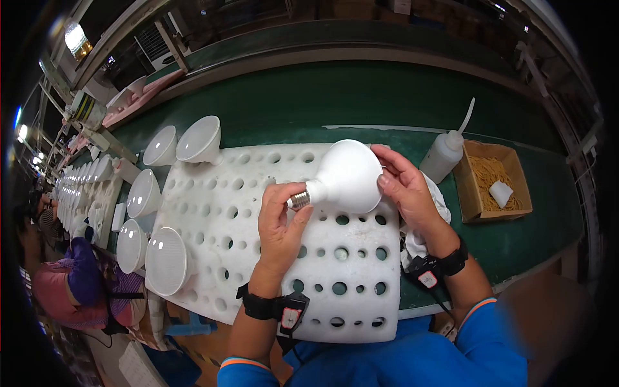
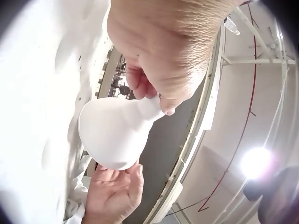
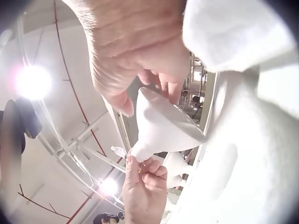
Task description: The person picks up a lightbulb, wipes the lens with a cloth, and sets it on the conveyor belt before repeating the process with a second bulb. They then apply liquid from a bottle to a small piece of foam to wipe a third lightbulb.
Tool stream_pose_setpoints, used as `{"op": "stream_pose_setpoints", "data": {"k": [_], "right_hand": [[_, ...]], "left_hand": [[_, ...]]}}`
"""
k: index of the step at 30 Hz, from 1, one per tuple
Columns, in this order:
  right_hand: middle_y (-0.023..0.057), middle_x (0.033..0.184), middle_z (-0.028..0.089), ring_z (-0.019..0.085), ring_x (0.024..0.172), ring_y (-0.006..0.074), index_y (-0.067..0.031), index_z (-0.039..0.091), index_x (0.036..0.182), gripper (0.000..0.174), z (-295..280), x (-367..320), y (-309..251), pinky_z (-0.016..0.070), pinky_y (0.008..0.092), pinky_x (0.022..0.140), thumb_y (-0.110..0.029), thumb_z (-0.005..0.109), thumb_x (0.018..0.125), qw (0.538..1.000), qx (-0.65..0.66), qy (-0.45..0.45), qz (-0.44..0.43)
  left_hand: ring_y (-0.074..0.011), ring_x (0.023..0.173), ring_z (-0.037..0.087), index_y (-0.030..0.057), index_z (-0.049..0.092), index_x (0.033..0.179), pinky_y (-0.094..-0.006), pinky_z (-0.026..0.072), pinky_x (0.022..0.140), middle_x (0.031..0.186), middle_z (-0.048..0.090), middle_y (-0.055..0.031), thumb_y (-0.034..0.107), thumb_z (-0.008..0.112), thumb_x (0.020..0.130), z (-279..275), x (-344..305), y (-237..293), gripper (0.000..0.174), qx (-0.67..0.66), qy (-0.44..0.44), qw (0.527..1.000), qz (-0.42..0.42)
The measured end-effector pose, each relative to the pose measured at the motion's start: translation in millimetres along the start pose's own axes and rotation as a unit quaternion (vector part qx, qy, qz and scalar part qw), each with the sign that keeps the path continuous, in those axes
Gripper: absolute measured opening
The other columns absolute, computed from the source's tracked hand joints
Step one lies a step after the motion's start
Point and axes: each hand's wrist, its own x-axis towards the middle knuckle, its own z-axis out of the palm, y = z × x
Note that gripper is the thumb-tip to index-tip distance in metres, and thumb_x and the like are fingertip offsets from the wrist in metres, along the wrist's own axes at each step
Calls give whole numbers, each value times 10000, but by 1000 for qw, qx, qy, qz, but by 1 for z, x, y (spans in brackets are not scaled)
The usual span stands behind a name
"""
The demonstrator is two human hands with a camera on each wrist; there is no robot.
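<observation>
Head view: pinching a white lamp (image 1: 348,177) by its base (image 1: 299,200) with the left hand (image 1: 280,226), cupping its rim (image 1: 376,203) with the right hand (image 1: 412,197), presumably for balance (foam board (image 1: 248,229) below).

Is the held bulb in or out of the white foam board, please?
Out: the left hand and right hand hold the bulb over the foam board.

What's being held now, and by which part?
A bulb, its screw base pinched in the left hand. The right hand is at its wide rim; whether it grips there is unclear.
</observation>
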Motion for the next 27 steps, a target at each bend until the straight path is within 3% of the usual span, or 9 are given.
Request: {"op": "stream_pose_setpoints", "data": {"k": [2, 5, 8, 13, 16, 17, 21, 24, 27], "right_hand": [[104, 1272, 514, 514, 1142, 166, 12, 421, 1342, 570, -1, -1, 1, 408, 307, 1000, -99, 679, 846, 999, -29, 9, -13], [68, 1147, 558, 530, 1020, 117, 10, 494, 1279, 489, -3, -2, 4, 441, 269, 942, -77, 681, 836, 997, -67, -1, -39], [35, 1036, 565, 533, 915, 81, 5, 542, 1218, 408, -3, -4, 3, 460, 227, 873, -40, 666, 831, 996, -77, -30, -45], [2, 907, 575, 539, 816, 50, -8, 583, 1146, 316, -2, -5, 2, 458, 188, 757, -17, 632, 834, 996, -77, -29, -43], [4, 897, 623, 569, 781, 46, -20, 642, 1053, 206, -3, -8, -27, 467, 197, 688, -56, 627, 851, 977, -207, -7, -41], [4, 887, 641, 579, 773, 54, -24, 651, 1024, 179, -3, -12, -45, 475, 208, 683, -63, 629, 851, 952, -286, -11, -113], [9, 802, 651, 577, 696, 63, -6, 666, 928, 106, -37, -51, -111, 476, 216, 646, -57, 625, 844, 924, -338, 139, -115], [61, 743, 638, 586, 677, 100, 17, 658, 903, 147, -100, -79, -141, 477, 255, 638, -91, 610, 816, 791, -566, 229, -41], [140, 789, 659, 636, 731, 242, 10, 643, 862, 231, -176, -100, -137, 492, 325, 680, -162, 712, 724, 694, -659, 268, 110]], "left_hand": [[-72, 753, 491, 16, 525, 1172, -201, 428, 704, 903, 529, -7, 44, 629, 885, 3, 1, 2, 307, -33, 8, 999, -13], [-68, 722, 479, 9, 518, 1170, -201, 421, 674, 882, 517, -4, 103, 585, 926, 6, -1, 20, 271, -73, 32, 990, -113], [-65, 685, 436, 7, 508, 1167, -205, 389, 582, 918, 506, -8, 112, 568, 931, -4, -3, 2, 265, -176, 81, 965, -178], [-74, 691, 442, 20, 481, 1186, -214, 398, 628, 878, 510, -15, 204, 511, 969, -3, -2, 3, 286, -100, 77, 984, -125], [-74, 709, 444, 46, 486, 1182, -216, 387, 632, 891, 519, -10, 189, 529, 955, 1, -5, -7, 272, -33, 77, 993, -86], [-69, 692, 440, 50, 495, 1171, -208, 377, 619, 885, 522, -7, 176, 533, 945, -2, -5, -6, 262, -27, 58, 994, -86], [-40, 680, 385, 51, 508, 1140, -187, 332, 601, 869, 476, 17, 195, 512, 949, -5, -10, -8, 239, 7, 76, 994, -79], [-50, 756, 382, 42, 486, 1121, -192, 327, 665, 939, 459, 9, 254, 479, 972, -7, -12, -7, 258, 10, 92, 989, -111], [-56, 767, 389, 48, 465, 1103, -197, 336, 676, 940, 453, 2, 248, 494, 969, -2, -12, -6, 242, -8, 112, 988, -108]]}}
